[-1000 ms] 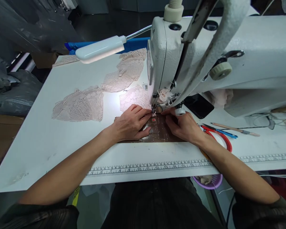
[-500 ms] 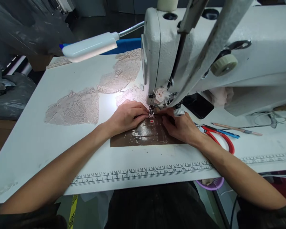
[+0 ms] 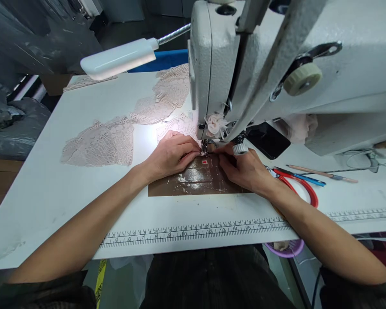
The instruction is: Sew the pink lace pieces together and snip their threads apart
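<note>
- Ruler strip reads up to 17, lying left-right
- Left hand spread flat on lace piece beside presser foot
- Right hand curled narrow; hold unclear

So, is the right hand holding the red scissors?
No, the red scissors lie on the table beside the right wrist, while the right hand rests by the presser foot.

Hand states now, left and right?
Left hand: open, flat on pale pink lace piece.
Right hand: fingers curled at metal presser foot; grip cannot be told.
</note>
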A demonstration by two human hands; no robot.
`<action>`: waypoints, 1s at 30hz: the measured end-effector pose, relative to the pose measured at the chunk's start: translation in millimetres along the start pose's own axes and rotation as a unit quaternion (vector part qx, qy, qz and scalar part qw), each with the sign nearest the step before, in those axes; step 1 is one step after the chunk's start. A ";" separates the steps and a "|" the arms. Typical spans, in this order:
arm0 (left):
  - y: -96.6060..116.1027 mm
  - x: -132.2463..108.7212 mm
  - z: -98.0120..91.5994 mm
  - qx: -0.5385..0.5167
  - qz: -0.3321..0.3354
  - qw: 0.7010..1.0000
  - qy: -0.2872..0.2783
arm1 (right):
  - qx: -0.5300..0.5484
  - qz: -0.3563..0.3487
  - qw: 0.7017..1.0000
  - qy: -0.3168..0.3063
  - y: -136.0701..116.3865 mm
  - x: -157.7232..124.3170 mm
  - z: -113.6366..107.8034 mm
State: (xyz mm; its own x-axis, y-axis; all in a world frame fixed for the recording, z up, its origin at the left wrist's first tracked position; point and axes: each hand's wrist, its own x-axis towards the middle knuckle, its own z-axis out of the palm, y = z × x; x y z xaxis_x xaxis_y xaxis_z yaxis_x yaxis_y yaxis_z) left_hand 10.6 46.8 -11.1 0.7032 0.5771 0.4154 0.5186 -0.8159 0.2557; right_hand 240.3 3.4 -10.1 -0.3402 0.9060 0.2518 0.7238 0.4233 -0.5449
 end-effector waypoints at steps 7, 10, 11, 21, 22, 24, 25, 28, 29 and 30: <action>4.3 -1.6 9.8 0.055 -0.034 0.996 0.064 | 0.006 0.002 1.000 0.001 2.3 -1.2 0.5; 4.5 -2.1 8.5 0.067 -0.004 0.996 0.065 | 0.000 0.000 1.000 -0.003 3.1 -1.9 0.5; 4.7 -2.1 7.5 0.072 0.011 0.996 0.060 | -0.006 -0.001 1.000 -0.004 3.0 -2.3 0.5; 3.2 -5.1 7.4 0.107 0.062 0.992 0.026 | -0.133 -0.060 0.986 -0.079 -5.3 -6.7 2.7; 3.2 -5.7 7.4 0.104 0.063 0.992 0.026 | -0.151 -0.068 0.982 -0.086 -6.2 -6.9 3.2; 3.6 -7.1 6.7 0.091 0.061 0.994 0.026 | -0.179 -0.082 0.976 -0.092 -7.9 -7.4 4.2; 3.9 -7.8 6.3 0.083 0.061 0.994 0.027 | -0.187 -0.086 0.974 -0.093 -8.7 -7.7 4.5; 5.4 -9.8 5.9 0.069 0.059 0.995 0.036 | -0.198 -0.088 0.972 -0.094 -11.5 -8.2 4.9; 5.9 -10.2 6.1 0.067 0.059 0.995 0.039 | -0.199 -0.086 0.972 -0.095 -12.6 -8.2 4.8; 6.4 -10.5 6.4 0.067 0.057 0.995 0.041 | -0.199 -0.085 0.971 -0.097 -13.6 -8.1 4.6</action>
State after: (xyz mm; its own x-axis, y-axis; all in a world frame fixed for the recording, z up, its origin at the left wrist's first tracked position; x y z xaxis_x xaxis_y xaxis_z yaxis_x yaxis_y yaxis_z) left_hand 9.7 35.8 -19.3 0.7215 0.4724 0.5063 0.5026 -0.8602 0.0863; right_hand 230.5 -9.6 -8.4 -0.5533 0.8220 0.1349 0.8094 0.5688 -0.1462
